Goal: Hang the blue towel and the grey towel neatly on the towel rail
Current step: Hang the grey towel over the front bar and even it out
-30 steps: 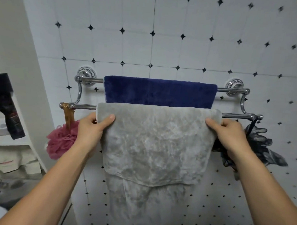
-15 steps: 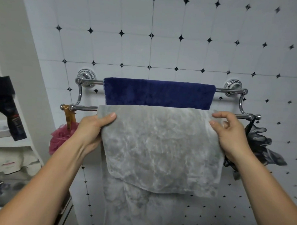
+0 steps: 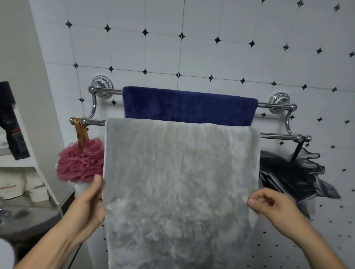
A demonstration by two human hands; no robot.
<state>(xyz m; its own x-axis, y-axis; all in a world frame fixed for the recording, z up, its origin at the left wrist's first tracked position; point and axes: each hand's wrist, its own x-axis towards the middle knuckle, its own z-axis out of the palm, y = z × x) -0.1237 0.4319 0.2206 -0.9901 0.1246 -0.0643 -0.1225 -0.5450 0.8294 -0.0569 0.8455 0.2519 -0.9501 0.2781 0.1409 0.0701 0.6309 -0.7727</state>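
A chrome double towel rail (image 3: 277, 135) is fixed to the tiled wall. The blue towel (image 3: 189, 106) hangs flat over the rear bar. Over the front bar drapes the grey towel (image 3: 181, 174), which covers the blue towel's lower part and falls straight down out of frame. My left hand (image 3: 89, 201) grips the grey towel's left edge well below the rail, thumb at the front. My right hand (image 3: 270, 206) pinches the right edge at about the same height, fingers curled.
A pink bath pouf (image 3: 81, 161) hangs from the rail's left end and a black mesh pouf (image 3: 292, 174) from its right end. At the left stands a white shelf (image 3: 14, 161) with a dark tube (image 3: 10, 124) and white packs below.
Both hands have moved down from the top of the grey towel at the rail to its side edges lower down. The front layer now hangs longer and smoother.
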